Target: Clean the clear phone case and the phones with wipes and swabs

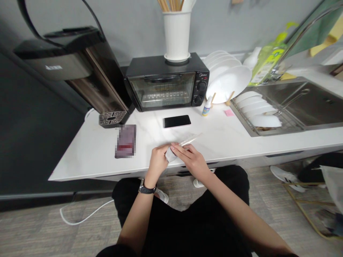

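Note:
Both hands meet just above the counter's front edge. Between them is a crumpled white cloth or tissue (170, 155), with the fingers of my right hand (194, 160) closed over it. A thin clear piece, perhaps a clear phone case (190, 139), sticks out past the right fingers toward the upper right, seen nearly edge-on. My left hand (159, 159) is closed round its near end, partly hidden by the cloth. A phone (177, 121) lies dark-screened on the counter beyond the hands. Farther right stand a small spray bottle (207, 107) and a pink square (228, 112).
On the white counter (88, 157), a blurred purple item (125, 141) lies left, near a water dispenser (88, 71). A toaster oven (166, 89) stands behind, bearing a white utensil holder (177, 34). Plates (227, 84), a sink (316, 107) and a green soap bottle (270, 59) are right.

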`<state>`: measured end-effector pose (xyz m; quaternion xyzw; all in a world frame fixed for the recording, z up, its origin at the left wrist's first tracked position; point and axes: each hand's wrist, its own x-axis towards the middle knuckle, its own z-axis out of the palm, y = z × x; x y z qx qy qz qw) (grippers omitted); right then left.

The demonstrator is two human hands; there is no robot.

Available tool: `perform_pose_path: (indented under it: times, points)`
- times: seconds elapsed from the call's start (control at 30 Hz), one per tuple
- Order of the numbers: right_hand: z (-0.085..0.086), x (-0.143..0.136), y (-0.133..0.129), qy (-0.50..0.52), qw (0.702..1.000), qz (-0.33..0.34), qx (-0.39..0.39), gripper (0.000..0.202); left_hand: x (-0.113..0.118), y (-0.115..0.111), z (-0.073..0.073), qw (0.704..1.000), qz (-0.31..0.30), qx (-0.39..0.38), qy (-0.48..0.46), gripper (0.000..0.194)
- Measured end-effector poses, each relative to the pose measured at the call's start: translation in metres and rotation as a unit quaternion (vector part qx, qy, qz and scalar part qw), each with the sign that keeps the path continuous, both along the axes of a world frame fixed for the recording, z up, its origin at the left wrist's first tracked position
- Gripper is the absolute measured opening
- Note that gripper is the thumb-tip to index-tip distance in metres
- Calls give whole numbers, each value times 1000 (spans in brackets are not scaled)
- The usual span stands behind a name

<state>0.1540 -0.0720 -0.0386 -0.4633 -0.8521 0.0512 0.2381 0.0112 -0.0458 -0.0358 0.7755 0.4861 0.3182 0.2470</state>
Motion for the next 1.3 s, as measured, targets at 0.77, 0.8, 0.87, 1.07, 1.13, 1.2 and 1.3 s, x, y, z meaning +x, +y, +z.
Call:
perform_pose_path:
  times: [0.77, 0.8, 0.87, 1.07, 1.13, 1.2, 1.3]
  points:
    - [7, -22, 9, 11, 998, -64, 19, 48, -9, 7, -17, 994, 69, 27, 76, 20]
    - [7, -21, 6, 6, 999, -52, 16, 47, -10, 7, -17, 994, 68, 26, 80, 20]
    - [6, -14, 3, 0, 999, -40, 10, 45, -9, 6, -16, 994, 61, 23, 83, 21]
    - [1, 25, 12, 21, 992, -119, 21, 51, 2, 1, -4, 999, 37, -12, 13, 27]
    - [1, 36, 19, 34, 986, -162, 34, 54, 4, 0, -1, 999, 38, -24, -10, 26]
    - [1, 42, 25, 42, 979, -193, 47, 55, 5, 0, 0, 999, 39, -28, -21, 25]
    - [1, 37, 30, 41, 976, -205, 51, 54, 5, 0, -1, 999, 42, -20, -24, 24]
